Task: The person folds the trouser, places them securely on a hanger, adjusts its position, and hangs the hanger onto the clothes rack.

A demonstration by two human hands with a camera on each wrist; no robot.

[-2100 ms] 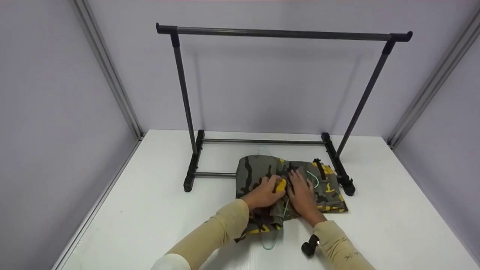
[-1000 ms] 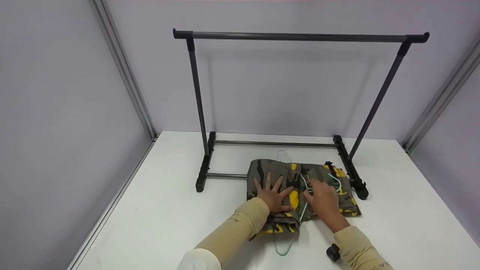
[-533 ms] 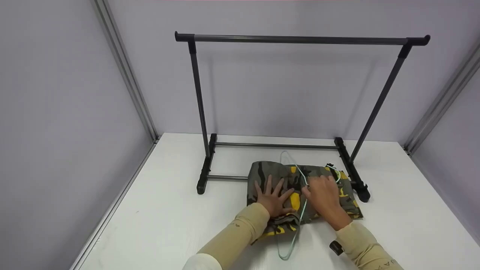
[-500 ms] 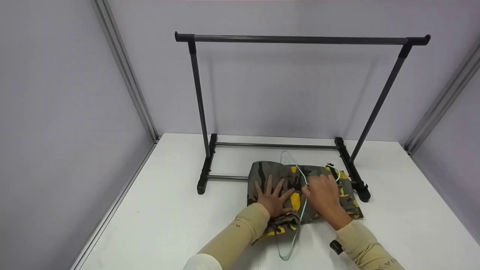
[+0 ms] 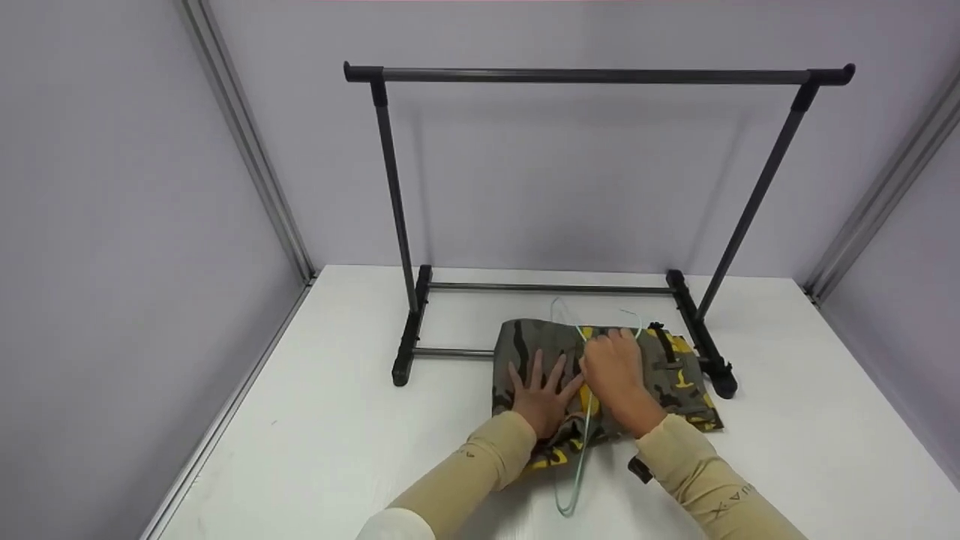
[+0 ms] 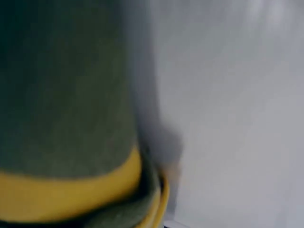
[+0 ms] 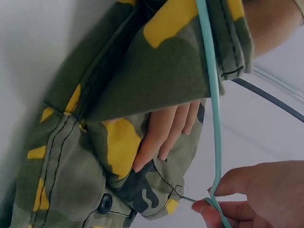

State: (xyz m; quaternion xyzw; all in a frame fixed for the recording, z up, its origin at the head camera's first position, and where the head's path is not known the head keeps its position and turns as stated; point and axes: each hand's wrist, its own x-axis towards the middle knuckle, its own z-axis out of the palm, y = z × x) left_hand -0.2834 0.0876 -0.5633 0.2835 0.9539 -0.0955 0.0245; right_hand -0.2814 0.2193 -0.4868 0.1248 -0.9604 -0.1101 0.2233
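A folded garment in grey, green, black and yellow camouflage (image 5: pixel 664 379) lies on the white table, its seams and a button showing in the right wrist view. My left hand (image 5: pixel 541 401) rests on it with spread fingers. Across the cloth runs a pale green wire clothes hanger (image 5: pixel 579 472); one end reaches past the near edge, the other past the far edge. My right hand (image 5: pixel 616 379) grips the hanger near its hook. In the right wrist view, my right hand (image 7: pixel 261 197) pinches the wire. Blurred camouflage cloth (image 6: pixel 61 95) fills the left of the left wrist view.
A black metal garment rack (image 5: pixel 592 76) stands behind, its lower bar (image 5: pixel 454 352) running partly behind the cloth. A black fitting (image 5: pixel 640 470) shows beside the right sleeve. Pale walls (image 5: pixel 112 225) close in the sides and back of the white table (image 5: pixel 322 420).
My left hand let go of the bunched cloth and now lies spread on it. The right hand took hold of the hanger and has shifted it left, its hook now at the cloth's far edge.
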